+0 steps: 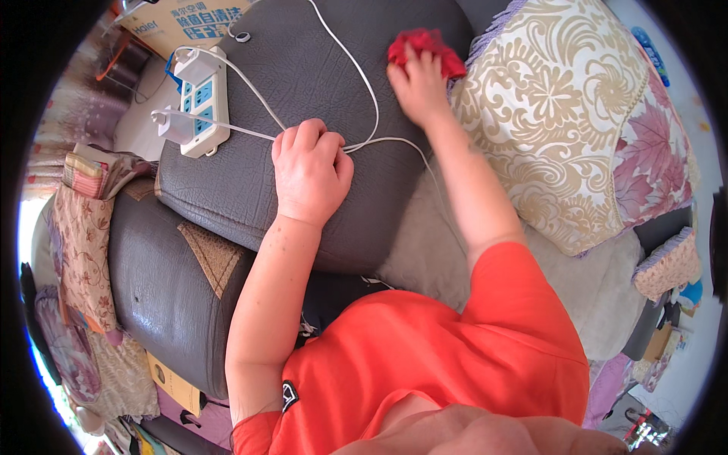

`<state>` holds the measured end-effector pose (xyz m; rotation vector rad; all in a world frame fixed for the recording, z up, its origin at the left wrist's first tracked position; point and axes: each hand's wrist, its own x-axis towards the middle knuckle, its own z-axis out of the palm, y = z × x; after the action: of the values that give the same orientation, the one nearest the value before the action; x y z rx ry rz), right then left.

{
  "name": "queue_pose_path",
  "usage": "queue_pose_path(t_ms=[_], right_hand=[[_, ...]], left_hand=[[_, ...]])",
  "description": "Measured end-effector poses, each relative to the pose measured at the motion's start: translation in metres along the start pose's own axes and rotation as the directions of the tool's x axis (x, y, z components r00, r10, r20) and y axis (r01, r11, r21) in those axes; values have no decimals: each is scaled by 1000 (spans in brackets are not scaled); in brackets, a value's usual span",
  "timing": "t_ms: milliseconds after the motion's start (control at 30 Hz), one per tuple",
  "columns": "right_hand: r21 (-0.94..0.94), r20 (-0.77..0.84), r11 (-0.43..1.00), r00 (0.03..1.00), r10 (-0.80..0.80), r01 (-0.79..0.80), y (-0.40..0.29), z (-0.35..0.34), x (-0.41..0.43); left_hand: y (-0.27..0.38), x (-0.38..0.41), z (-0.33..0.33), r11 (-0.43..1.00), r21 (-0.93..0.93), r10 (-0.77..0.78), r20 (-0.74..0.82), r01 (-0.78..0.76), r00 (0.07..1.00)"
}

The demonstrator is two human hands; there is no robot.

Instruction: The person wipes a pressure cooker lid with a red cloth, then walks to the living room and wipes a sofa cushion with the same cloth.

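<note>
My right hand (420, 88) presses a crumpled red cloth (425, 46) against the dark leather sofa surface (290, 62), close to a fringed cover. My left hand (310, 168) is closed around white charging cables (250, 85) above the same leather. A white power strip with blue sockets (206, 108) lies at the left edge of this leather part. An upper charger (196, 67) and a lower charger (175, 125) are plugged into it, their cables leading to my left hand. Past that hand, one cable loops up the leather and another runs right onto grey plush fabric.
A cream-and-gold patterned cover (546, 96) drapes over the sofa on the right, beside the grey plush seat cover (443, 233). At the upper left stands a Haier cardboard box (162, 28). Another dark leather section (170, 273) and folded fabrics (85, 233) are at the left.
</note>
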<state>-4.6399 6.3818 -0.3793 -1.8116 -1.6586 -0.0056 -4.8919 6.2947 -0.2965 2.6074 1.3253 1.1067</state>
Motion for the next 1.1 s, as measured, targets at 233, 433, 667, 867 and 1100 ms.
queue_pose_path(t_ms=[233, 433, 667, 867, 1100], right_hand=[[-62, 13, 887, 889, 459, -457, 189, 36, 162], [-272, -83, 877, 918, 389, -396, 183, 21, 136], [52, -106, 997, 993, -59, 65, 1, -50, -53], [186, 18, 982, 999, 39, -41, -56, -74, -135], [139, 76, 924, 935, 348, -355, -16, -48, -35]], left_hand=[[0, 4, 7, 999, -23, -21, 11, 21, 1000], [4, 3, 10, 999, 16, -42, 25, 42, 999], [-1, 6, 14, 999, 43, 5, -39, -4, 999], [-2, -3, 10, 999, 18, 51, -43, -50, 998], [2, -5, 8, 998, 28, 54, -45, -52, 998]])
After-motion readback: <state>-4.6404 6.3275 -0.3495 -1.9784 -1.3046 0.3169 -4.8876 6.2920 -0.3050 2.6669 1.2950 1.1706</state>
